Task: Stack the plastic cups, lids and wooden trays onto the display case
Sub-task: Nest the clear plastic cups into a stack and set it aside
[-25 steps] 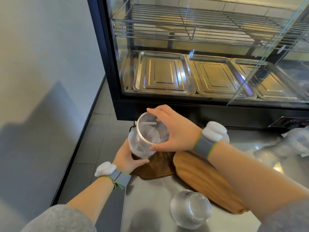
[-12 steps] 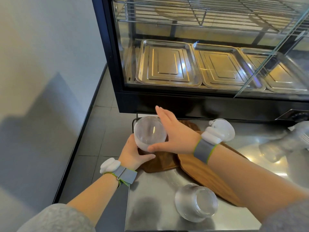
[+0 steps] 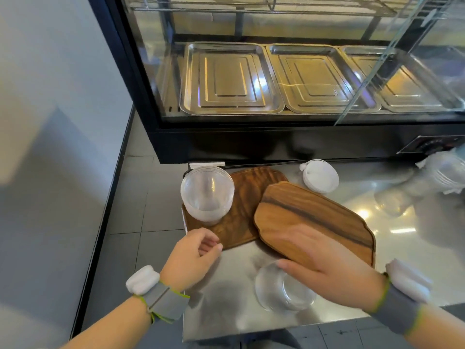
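A stack of clear plastic cups stands upright on the darker wooden tray at the table's left. A lighter wooden tray lies partly over it. A single clear cup lies on its side near the front edge. My right hand reaches over it, fingers spread, touching its top. My left hand hovers loosely curled and empty just in front of the dark tray. White lids sit behind the trays.
The glass display case with three steel pans stands at the back of the steel table. A bag of more clear cups lies at the right. The table's left edge drops to a tiled floor.
Both hands let go of the cup stack, now standing on the dark tray, and pulled back toward me. My right hand moved down onto the lying cup.
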Motion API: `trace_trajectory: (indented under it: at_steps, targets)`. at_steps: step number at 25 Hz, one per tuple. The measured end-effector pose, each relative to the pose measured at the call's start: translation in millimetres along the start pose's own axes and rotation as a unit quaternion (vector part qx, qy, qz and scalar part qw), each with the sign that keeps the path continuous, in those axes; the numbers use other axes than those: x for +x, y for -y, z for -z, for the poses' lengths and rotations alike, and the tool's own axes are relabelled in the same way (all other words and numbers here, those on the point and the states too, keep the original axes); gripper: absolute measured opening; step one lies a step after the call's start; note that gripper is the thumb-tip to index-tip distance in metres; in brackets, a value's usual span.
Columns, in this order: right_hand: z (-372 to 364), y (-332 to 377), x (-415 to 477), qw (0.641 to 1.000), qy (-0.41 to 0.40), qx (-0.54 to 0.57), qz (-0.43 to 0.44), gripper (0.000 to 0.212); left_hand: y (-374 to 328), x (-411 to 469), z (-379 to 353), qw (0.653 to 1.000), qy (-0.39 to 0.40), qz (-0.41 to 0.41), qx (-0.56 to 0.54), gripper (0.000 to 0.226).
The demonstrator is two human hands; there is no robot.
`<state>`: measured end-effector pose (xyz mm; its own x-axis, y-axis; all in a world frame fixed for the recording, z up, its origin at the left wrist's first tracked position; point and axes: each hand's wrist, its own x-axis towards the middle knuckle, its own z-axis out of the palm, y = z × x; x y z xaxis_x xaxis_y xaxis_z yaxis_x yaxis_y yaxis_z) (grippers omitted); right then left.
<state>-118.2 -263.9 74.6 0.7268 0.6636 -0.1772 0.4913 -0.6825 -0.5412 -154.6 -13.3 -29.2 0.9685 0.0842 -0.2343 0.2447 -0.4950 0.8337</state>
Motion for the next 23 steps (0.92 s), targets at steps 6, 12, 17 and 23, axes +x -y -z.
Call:
trace_trajectory:
  at_steps: [6,12,17,23]
  targets:
    - [-38,-10,-4,0.998,0.022,0.038,-0.042,0.038,-15,5,-37,0.992,0.107,-0.045,0.05,0.006]
    - [-48,-15,-4,0.998,0.015,0.046,-0.044,0.032,-24,16,-63,0.98,0.171,-0.052,0.089,0.011]
    - [-48,-19,-4,0.996,-0.006,0.085,-0.032,0.027,-29,18,-70,0.978,0.18,-0.034,0.099,0.01]
    - [-39,-44,-16,0.967,-0.063,0.224,-0.104,0.028,-36,15,-82,0.98,0.176,0.004,0.091,0.017]
